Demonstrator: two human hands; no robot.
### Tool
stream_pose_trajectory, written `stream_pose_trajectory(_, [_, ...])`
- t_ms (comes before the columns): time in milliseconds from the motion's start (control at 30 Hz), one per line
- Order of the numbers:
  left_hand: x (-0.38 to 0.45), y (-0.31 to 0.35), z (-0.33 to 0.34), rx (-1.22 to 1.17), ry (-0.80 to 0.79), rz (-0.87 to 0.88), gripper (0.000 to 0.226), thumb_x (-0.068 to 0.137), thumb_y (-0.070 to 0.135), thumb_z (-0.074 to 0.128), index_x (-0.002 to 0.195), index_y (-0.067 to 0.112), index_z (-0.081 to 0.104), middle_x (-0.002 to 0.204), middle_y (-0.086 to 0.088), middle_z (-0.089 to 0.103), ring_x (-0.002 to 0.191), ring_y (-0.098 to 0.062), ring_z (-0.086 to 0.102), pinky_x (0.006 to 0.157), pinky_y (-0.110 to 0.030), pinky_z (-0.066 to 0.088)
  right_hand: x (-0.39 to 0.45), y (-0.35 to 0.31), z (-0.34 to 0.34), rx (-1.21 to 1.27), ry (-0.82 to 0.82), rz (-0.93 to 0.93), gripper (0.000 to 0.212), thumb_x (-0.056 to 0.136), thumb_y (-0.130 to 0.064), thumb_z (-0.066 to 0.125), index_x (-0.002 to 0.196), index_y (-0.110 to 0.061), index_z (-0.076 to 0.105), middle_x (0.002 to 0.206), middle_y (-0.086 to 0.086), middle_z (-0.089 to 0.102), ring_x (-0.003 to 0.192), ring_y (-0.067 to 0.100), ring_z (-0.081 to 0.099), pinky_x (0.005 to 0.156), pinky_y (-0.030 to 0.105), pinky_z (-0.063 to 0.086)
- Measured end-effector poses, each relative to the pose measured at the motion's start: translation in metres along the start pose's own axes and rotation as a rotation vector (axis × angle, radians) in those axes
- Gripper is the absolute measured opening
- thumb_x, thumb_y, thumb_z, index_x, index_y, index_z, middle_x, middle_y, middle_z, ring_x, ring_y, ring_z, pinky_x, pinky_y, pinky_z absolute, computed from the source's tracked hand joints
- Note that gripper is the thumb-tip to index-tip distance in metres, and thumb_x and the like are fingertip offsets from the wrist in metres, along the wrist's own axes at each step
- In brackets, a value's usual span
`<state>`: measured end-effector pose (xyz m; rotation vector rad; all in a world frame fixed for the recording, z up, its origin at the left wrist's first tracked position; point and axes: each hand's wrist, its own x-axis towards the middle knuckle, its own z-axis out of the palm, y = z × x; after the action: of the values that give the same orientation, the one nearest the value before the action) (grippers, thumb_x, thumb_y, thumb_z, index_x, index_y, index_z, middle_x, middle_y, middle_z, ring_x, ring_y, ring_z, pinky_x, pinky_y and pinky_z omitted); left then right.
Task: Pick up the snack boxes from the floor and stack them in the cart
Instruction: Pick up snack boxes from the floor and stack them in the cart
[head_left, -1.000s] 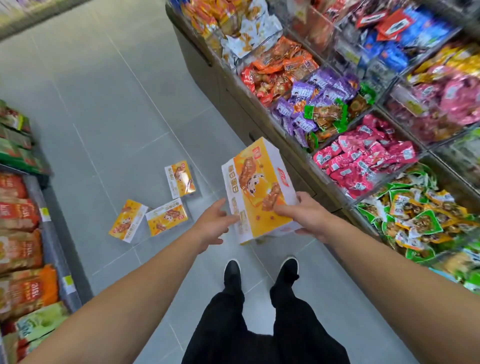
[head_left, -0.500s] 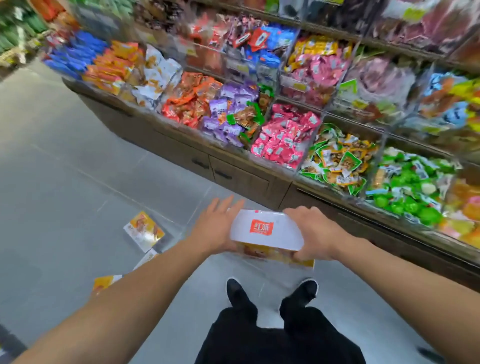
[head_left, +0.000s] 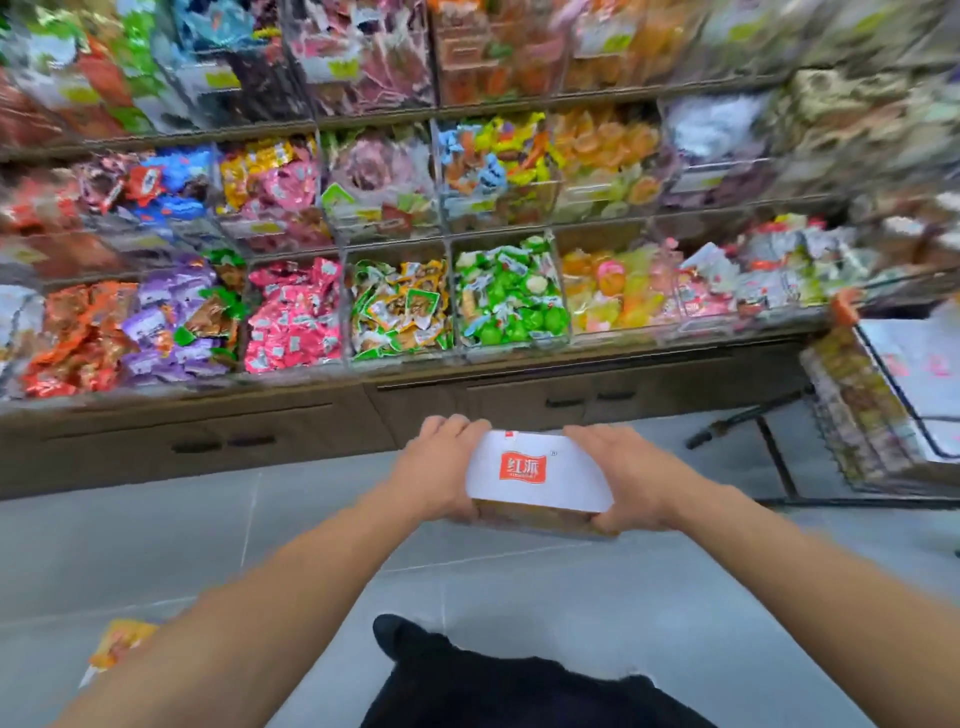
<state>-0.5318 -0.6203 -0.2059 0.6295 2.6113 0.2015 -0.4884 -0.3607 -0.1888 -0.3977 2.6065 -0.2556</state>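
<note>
Snack box (head_left: 537, 475) gripped at its two ends by left hand (head_left: 441, 470) and right hand (head_left: 626, 480), long axis left-right; cart (head_left: 883, 395) lies to the right, nearer the right hand.

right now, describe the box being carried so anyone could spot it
Start at the sweet shelves and drop to the grey floor in front. Both hands grip the box at its ends; it alone shows a white face with a red logo.
</note>
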Motion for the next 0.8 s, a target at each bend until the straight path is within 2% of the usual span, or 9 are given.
stream_pose_trajectory(67, [0.019, 0.058, -0.001, 0.055, -0.005, 0.053, 0.107, 0.048, 0.058, 0.079, 0.139, 0.029, 0.030, 0.128, 0.004, 0.042, 0.120, -0.026, 0.037, 0.092, -0.044, 0.049, -0.038, 0.050, 0.007, 0.024, 0.046, 0.062, 0.115, 0.055, -0.054, 0.075, 0.151, -0.028, 0.018, 0.145, -0.006, 0.039, 0.128, 0.023, 0.041, 0.102, 0.042, 0.045])
stream_pose_trajectory(200, [0.058, 0.160, -0.003, 0.112, 0.001, 0.158, 0.117, 0.030, 0.078, 0.050, 0.136, 0.030, 0.031, 0.124, 0.003, 0.045, 0.116, -0.027, 0.040, 0.093, -0.047, 0.048, -0.102, 0.140, 0.017, 0.061, 0.109, 0.155, 0.113, 0.047, -0.063, 0.072, 0.146, -0.037, 0.022, 0.134, -0.011, 0.048, 0.118, 0.021, 0.050, 0.092, 0.043, 0.051])
stream_pose_trajectory(267, [0.078, 0.206, -0.007, 0.142, 0.007, 0.216, 0.116, 0.029, 0.079, 0.049, 0.133, 0.031, 0.032, 0.122, 0.004, 0.046, 0.115, -0.027, 0.041, 0.092, -0.047, 0.048, -0.132, 0.178, 0.015, 0.086, 0.147, 0.204, 0.113, 0.046, -0.064, 0.071, 0.145, -0.038, 0.023, 0.134, -0.010, 0.049, 0.117, 0.021, 0.050, 0.091, 0.044, 0.052])
stream_pose_trajectory(367, [0.116, 0.273, -0.020, 0.180, 0.014, 0.323, 0.106, 0.040, 0.069, 0.067, 0.134, 0.033, 0.032, 0.124, 0.003, 0.046, 0.118, -0.027, 0.040, 0.094, -0.047, 0.048, -0.175, 0.230, 0.006, 0.105, 0.217, 0.280, 0.109, 0.048, -0.068, 0.070, 0.142, -0.036, 0.025, 0.133, -0.009, 0.048, 0.117, 0.023, 0.050, 0.094, 0.044, 0.050])
stream_pose_trajectory(433, [0.147, 0.315, -0.033, 0.201, 0.031, 0.401, 0.103, 0.046, 0.058, 0.071, 0.138, 0.032, 0.031, 0.129, 0.002, 0.046, 0.122, -0.027, 0.039, 0.098, -0.046, 0.046, -0.196, 0.264, -0.003, 0.140, 0.256, 0.336, 0.109, 0.050, -0.071, 0.067, 0.143, -0.034, 0.024, 0.135, -0.007, 0.046, 0.118, 0.025, 0.049, 0.095, 0.046, 0.049])
stream_pose_trajectory(567, [0.216, 0.381, -0.056, 0.233, 0.085, 0.485, 0.102, 0.055, 0.047, 0.079, 0.143, 0.030, 0.029, 0.137, 0.000, 0.042, 0.127, -0.028, 0.037, 0.105, -0.046, 0.040, -0.212, 0.332, -0.028, 0.151, 0.341, 0.446, 0.123, 0.055, -0.073, 0.067, 0.153, -0.020, 0.016, 0.150, 0.003, 0.036, 0.133, 0.028, 0.040, 0.109, 0.044, 0.038])
stream_pose_trajectory(633, [0.255, 0.408, -0.067, 0.225, 0.087, 0.506, 0.100, 0.057, 0.044, 0.077, 0.143, 0.031, 0.028, 0.137, -0.001, 0.042, 0.126, -0.029, 0.039, 0.105, -0.047, 0.040, -0.212, 0.364, -0.044, 0.155, 0.370, 0.495, 0.121, 0.058, -0.074, 0.067, 0.153, -0.018, 0.018, 0.147, 0.005, 0.040, 0.130, 0.029, 0.041, 0.107, 0.043, 0.040])
stream_pose_trajectory(733, [0.314, 0.450, -0.081, 0.222, 0.063, 0.530, 0.096, 0.059, 0.040, 0.075, 0.142, 0.034, 0.026, 0.134, -0.001, 0.042, 0.121, -0.030, 0.044, 0.096, -0.050, 0.047, -0.208, 0.411, -0.066, 0.162, 0.430, 0.556, 0.116, 0.056, -0.077, 0.065, 0.150, -0.021, 0.024, 0.137, 0.004, 0.047, 0.121, 0.028, 0.045, 0.099, 0.046, 0.045])
stream_pose_trajectory(800, [0.353, 0.476, -0.090, 0.211, 0.049, 0.563, 0.094, 0.064, 0.036, 0.074, 0.145, 0.033, 0.026, 0.139, -0.003, 0.039, 0.124, -0.033, 0.044, 0.098, -0.049, 0.046, -0.204, 0.443, -0.077, 0.210, 0.460, 0.601, 0.112, 0.056, -0.072, 0.066, 0.149, -0.021, 0.028, 0.135, 0.004, 0.048, 0.120, 0.028, 0.044, 0.099, 0.045, 0.044])
